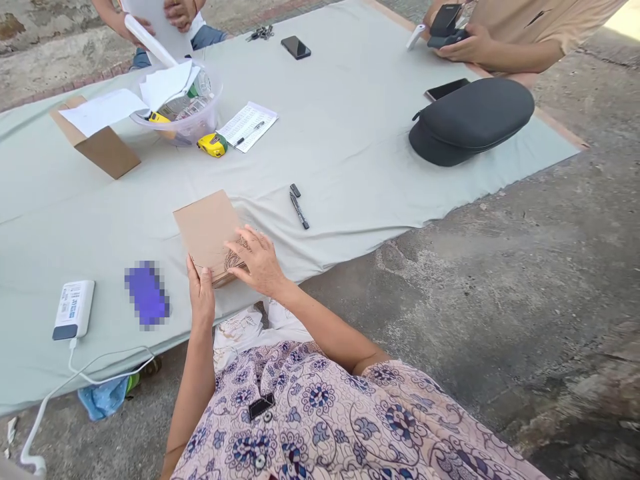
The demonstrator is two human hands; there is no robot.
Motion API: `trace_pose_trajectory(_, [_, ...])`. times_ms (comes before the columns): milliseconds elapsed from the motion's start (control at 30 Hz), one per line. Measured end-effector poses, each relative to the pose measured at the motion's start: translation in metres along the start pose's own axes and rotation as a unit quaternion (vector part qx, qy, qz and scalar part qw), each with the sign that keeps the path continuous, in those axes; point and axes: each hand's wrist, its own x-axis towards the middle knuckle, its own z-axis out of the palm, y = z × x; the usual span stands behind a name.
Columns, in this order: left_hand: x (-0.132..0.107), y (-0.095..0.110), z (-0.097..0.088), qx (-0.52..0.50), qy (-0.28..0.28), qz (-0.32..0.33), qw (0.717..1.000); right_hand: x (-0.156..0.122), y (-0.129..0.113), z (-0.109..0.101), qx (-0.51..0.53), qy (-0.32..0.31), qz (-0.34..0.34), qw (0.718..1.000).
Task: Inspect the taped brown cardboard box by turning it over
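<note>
A square brown kraft-paper item [207,223], seemingly layered at its near edge, lies on the cloth-covered table in front of me. Black line drawing shows on its near right corner, partly covered by my right hand [259,261]. That hand rests over the corner with its fingers spread. At the near left edge, my left hand [202,297] grips the item, thumb on top and fingers along the side. A black marker [300,212] lies to the right of it, with its black cap [295,191] just beyond the marker's end.
On the left are a white power bank [75,307] with a cable and a blurred purple object [147,293]. Farther back stand a folded brown card [107,150], a plastic basket [213,110], a tape measure [213,145] and a black case [475,120]. Two people sit across.
</note>
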Motion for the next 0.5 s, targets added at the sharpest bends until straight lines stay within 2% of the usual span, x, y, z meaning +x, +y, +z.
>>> trace_pose_trajectory(100, [-0.001, 0.000, 0.000, 0.006, -0.004, 0.010, 1.000, -0.004, 0.022, 0.001, 0.089, -0.004, 0.068, 0.994])
trace_pose_trajectory(233, [-0.002, -0.002, -0.001, 0.014, -0.003, 0.015, 1.000, -0.011, 0.047, 0.012, 0.210, -0.026, 0.062, 0.975])
trace_pose_trajectory(400, [-0.004, -0.009, 0.000, 0.018, 0.014, 0.029, 0.999, -0.020, 0.054, 0.035, 0.217, 0.033, 0.045, 0.975])
trace_pose_trajectory(500, [-0.003, -0.010, 0.001, 0.018, 0.018, 0.035, 0.999, -0.024, 0.058, 0.047, 0.207, 0.047, 0.053, 0.976])
